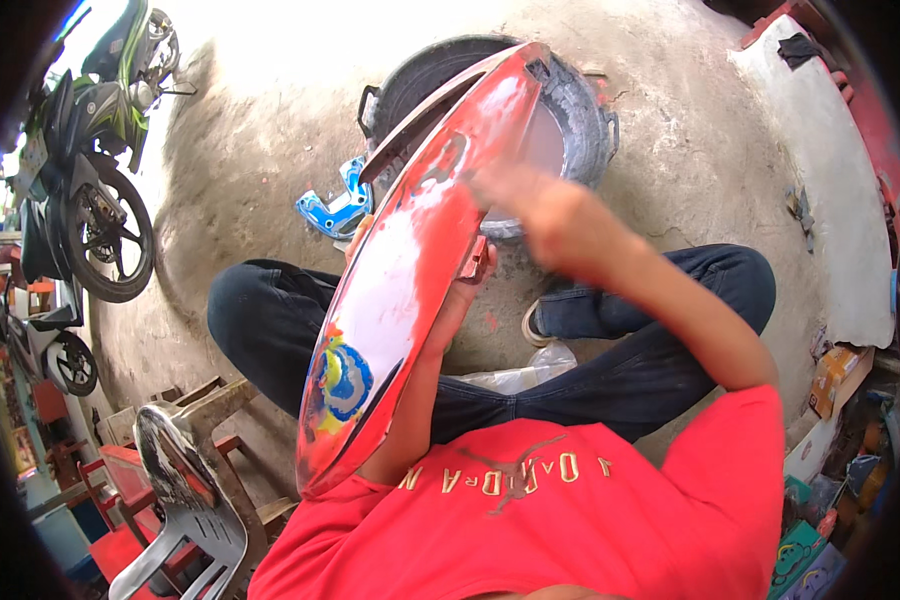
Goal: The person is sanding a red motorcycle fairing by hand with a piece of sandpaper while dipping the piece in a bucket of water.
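Concrete floor (260, 130) with dark tub (585, 125) | left grip (462, 292) holding red-white panel (402, 255) | right grip (562, 222) blurred near panel, state I cannot tell

parked motorbikes (98, 112) and a patchily painted panel (410, 270) suggest a workshop.

Two hands, the left hand (463, 293) and the right hand (562, 225), one long panel (415, 240) and one round tub (582, 95) with two handles (366, 112).
Also seen: one blue-and-white part (332, 213), two trouser legs (715, 290), one shirt (570, 530), one shoe (532, 325) and one plastic bag (555, 357); at left, at least two motorcycles (100, 110), at least three wheels (128, 287), one grey chair (182, 515) and at least one red chair (120, 556); at right, one cardboard box (838, 382) and one dark cloth (798, 50), above jumbled items (800, 550) too crowded to number.
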The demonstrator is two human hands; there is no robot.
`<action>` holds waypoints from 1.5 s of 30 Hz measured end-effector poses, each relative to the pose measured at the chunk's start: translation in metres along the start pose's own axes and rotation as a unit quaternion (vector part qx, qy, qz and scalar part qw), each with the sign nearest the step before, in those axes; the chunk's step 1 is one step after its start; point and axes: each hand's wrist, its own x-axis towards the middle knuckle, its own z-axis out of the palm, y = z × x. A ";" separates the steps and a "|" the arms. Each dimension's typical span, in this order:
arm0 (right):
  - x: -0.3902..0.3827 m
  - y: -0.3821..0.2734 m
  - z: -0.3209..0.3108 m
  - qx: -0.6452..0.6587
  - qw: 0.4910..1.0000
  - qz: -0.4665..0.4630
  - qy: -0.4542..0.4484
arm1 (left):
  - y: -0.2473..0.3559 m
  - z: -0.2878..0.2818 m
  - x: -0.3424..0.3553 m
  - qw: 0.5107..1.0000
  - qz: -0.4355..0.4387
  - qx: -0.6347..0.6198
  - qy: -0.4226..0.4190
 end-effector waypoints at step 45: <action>0.021 -0.025 0.002 -0.019 0.996 -0.076 0.031 | 0.000 0.063 0.013 0.992 0.013 -0.041 0.116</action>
